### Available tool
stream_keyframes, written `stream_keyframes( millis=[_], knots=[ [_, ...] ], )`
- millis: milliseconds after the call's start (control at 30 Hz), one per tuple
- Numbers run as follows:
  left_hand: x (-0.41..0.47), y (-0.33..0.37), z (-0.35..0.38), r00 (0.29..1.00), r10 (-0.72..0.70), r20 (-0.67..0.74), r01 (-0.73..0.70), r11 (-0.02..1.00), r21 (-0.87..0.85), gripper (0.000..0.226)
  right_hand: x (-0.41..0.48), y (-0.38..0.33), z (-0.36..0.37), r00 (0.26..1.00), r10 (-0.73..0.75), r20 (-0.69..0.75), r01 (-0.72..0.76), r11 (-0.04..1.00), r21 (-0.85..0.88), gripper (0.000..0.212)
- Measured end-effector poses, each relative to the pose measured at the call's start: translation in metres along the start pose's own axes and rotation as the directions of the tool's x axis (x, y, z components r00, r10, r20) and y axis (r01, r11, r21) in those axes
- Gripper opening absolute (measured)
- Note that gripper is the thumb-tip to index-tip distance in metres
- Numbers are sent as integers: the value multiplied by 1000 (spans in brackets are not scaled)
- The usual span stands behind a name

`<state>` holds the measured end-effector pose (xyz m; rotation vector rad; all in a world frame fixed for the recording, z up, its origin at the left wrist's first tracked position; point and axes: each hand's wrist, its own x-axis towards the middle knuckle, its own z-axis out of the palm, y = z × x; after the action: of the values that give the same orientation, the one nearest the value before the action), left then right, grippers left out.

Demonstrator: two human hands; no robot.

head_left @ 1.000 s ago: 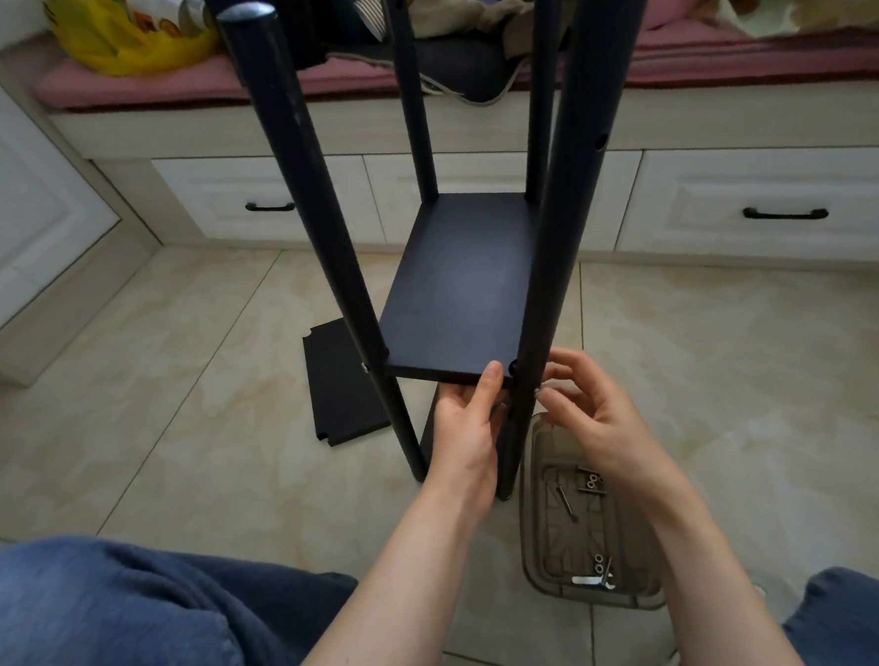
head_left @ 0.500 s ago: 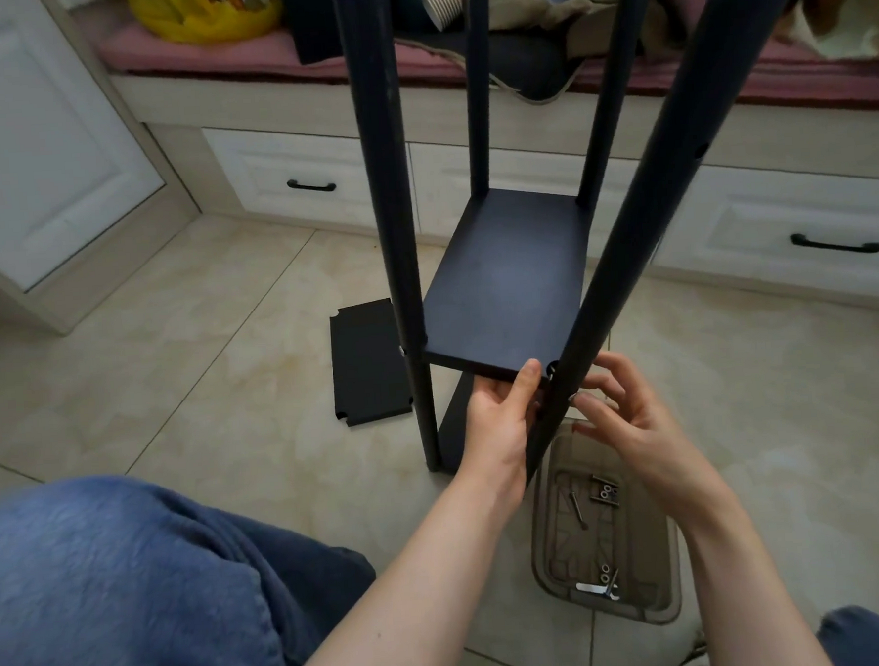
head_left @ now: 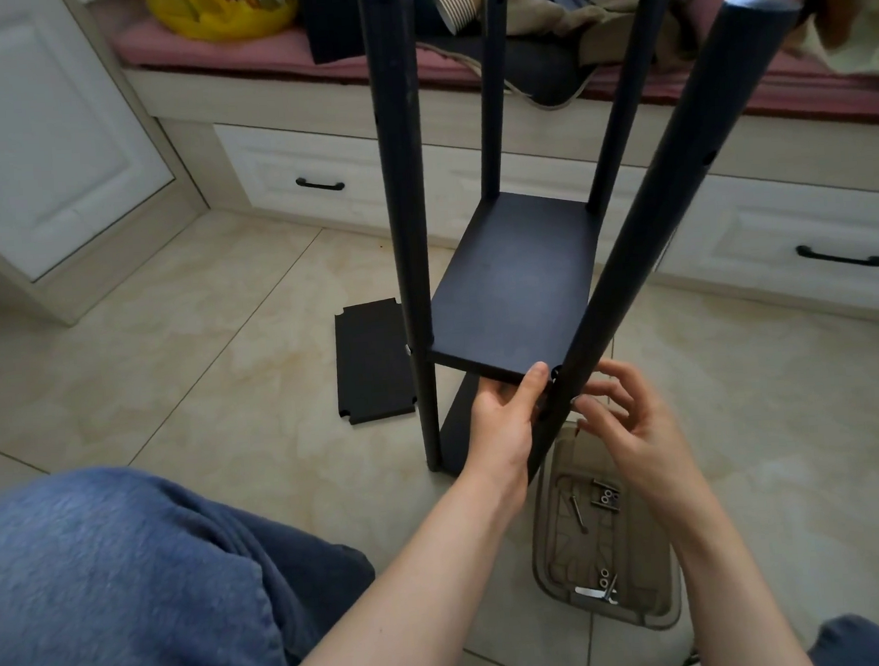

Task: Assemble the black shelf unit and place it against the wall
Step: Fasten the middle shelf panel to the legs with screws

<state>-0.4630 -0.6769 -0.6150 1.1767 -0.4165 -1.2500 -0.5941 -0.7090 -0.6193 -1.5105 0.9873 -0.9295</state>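
Left hand around shelf board; right hand, grip unclear, beside post, tray beneath.

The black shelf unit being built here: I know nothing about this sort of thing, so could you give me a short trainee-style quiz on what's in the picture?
1. True or false: a loose black panel lies flat on the floor, apart from the standing frame.
2. What does the left hand grip?
A. the near edge of the shelf board
B. the top of a post
C. a drawer handle
3. Fill in the blank: the spare screws lie in a clear plastic ____ below the right hand.

Key: 1 true; 2 A; 3 tray.
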Motion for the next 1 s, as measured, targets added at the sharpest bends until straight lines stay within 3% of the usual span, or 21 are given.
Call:
stream_keyframes(
  millis=[233,433,733,1000],
  knots=[
    [2,-4,-1,999,17,-37,-16,999,42,40,1,-1,3,1000,-18,23,19,999,-48,34],
    [3,-6,-2,998,44,-47,-41,997,70,25,5,-2,0,997,-29,68,36,994,-103,41],
    [1,-5,-1,1000,22,-16,-22,999,25,40,5,-3,1,997,-44,65,51,992,-112,41],
    [-4,-1,-2,1000,16,-4,-16,998,64,37,3,-3,3,999,-45,22,48,988,-145,40]
  ],
)
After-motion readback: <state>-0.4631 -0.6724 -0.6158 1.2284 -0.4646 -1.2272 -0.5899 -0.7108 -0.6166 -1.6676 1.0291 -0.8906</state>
